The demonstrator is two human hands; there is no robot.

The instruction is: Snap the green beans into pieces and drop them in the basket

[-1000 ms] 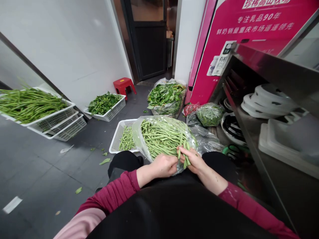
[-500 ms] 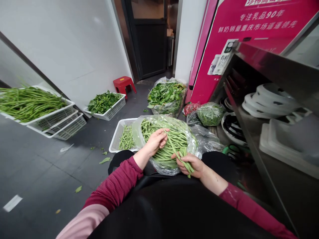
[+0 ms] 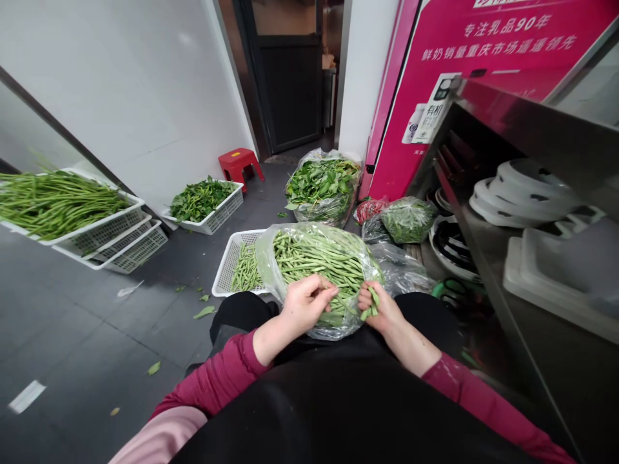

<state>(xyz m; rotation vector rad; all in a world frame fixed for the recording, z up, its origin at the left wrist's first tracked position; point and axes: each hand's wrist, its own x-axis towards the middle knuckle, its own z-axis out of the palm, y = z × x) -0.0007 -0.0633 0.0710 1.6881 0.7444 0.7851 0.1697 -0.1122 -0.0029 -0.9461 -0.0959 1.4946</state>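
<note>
A clear plastic bag (image 3: 269, 261), full of long green beans (image 3: 322, 258), stands between my knees. My right hand (image 3: 385, 314), at the bag's near right edge, is closed around a small bunch of green beans (image 3: 372, 303) whose ends poke out of the fist. Over the near side of the bag, my left hand (image 3: 308, 303) has thumb and fingers pinched together; what is between them, if anything, is too small to make out. Left of the bag, a white plastic basket (image 3: 223, 274) holds shorter bean pieces (image 3: 246, 269).
Stacked white baskets (image 3: 138, 248) with long green stems and a basket of leafy greens (image 3: 203, 198) stand on the left. Beyond the bag are a red stool (image 3: 240, 164) and bagged greens (image 3: 324, 180). A metal shelf (image 3: 488, 270) with white containers borders my right side.
My left hand has come down and nearer to me, off the raised bean. My right hand has turned upright, its bean bunch now gathered inside the fist.
</note>
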